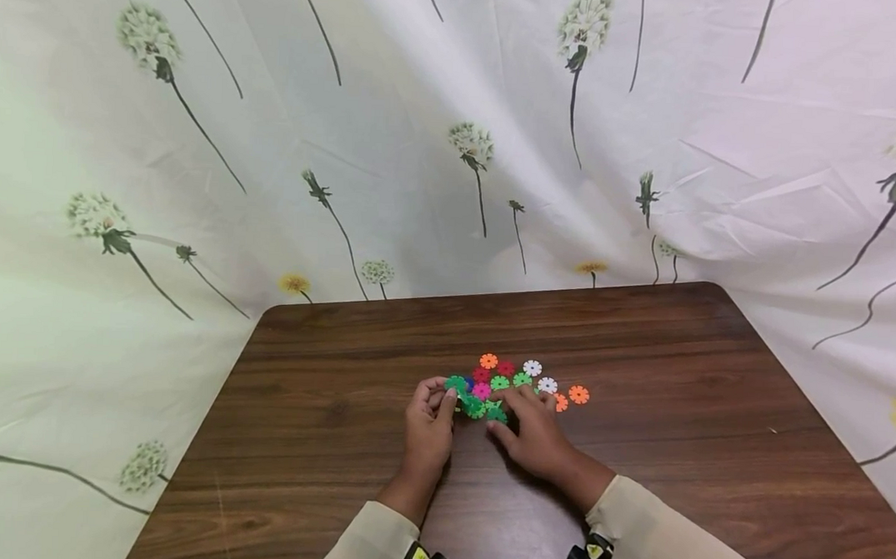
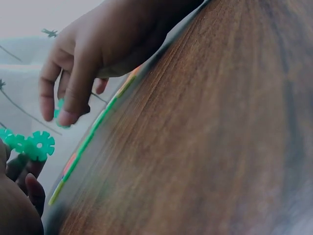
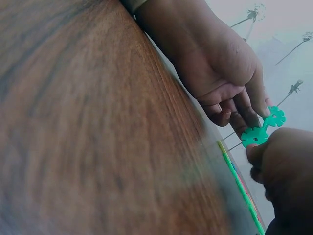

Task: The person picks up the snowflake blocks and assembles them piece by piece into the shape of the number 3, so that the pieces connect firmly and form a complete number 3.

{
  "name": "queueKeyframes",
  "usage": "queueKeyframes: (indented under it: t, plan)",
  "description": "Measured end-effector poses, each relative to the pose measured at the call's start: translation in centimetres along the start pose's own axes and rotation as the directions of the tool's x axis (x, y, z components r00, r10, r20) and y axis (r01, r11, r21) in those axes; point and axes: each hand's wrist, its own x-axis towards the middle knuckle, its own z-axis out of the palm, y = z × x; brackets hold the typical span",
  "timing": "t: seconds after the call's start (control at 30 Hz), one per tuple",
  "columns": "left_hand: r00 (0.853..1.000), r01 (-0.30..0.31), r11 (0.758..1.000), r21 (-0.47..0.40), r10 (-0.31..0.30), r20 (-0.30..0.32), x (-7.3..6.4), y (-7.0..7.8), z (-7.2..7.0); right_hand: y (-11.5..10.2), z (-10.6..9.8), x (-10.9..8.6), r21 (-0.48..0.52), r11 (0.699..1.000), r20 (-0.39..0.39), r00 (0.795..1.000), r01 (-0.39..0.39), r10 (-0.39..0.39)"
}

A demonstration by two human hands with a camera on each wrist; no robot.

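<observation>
Joined green snowflake discs [image 1: 456,383] are pinched between the thumb and fingers of my left hand [image 1: 428,429]. The left wrist view shows these joined discs [image 2: 39,145] raised above the table. My right hand [image 1: 535,433] is close by on the right and pinches a single green snowflake disc [image 2: 60,105] between thumb and fingertips; most of that disc hides behind the thumb there. Between and beyond the hands lie loose discs, among them a pink disc [image 1: 481,390] and a light green disc [image 1: 499,383]. Some pieces under the right fingers are hidden.
Behind the hands, red [image 1: 506,368], white [image 1: 532,367] and orange discs [image 1: 489,360] lie flat on the brown wooden table [image 1: 321,441]. Another orange disc [image 1: 579,394] sits at the right end of the group. A dandelion-patterned cloth [image 1: 421,212] hangs behind the table.
</observation>
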Motion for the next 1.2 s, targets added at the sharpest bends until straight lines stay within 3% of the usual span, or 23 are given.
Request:
queueKeyframes:
  t: [0.23, 0.4, 0.63, 1.0, 1.2]
  plan:
    - [0.999, -0.044, 0.999, 0.022, 0.043, 0.013, -0.04, -0.15, 0.04, -0.14, 0.04, 0.12, 0.030, 0.989, -0.169, 0.976, 0.145, -0.138]
    - [0.997, -0.070, 0.997, 0.020, 0.069, 0.037, -0.02, -0.31, 0.15, -0.29, -0.25, 0.41, 0.077, 0.979, -0.231, 0.959, 0.187, -0.165]
    - [0.985, -0.145, 0.988, 0.057, 0.138, 0.103, 0.03, -0.74, 0.33, -0.36, -0.67, 0.52, 0.104, 0.968, -0.260, 0.946, 0.227, -0.194]
    - [0.967, -0.197, 0.979, 0.049, 0.185, 0.177, -0.48, -0.64, 0.22, -0.74, -0.86, 0.13, 0.115, 0.970, -0.232, 0.955, 0.214, -0.183]
    - [0.938, -0.260, 0.965, -0.015, 0.257, 0.233, -0.38, -0.78, 0.07, -0.59, -0.69, 0.15, 0.095, 0.965, -0.246, 0.945, 0.243, -0.214]
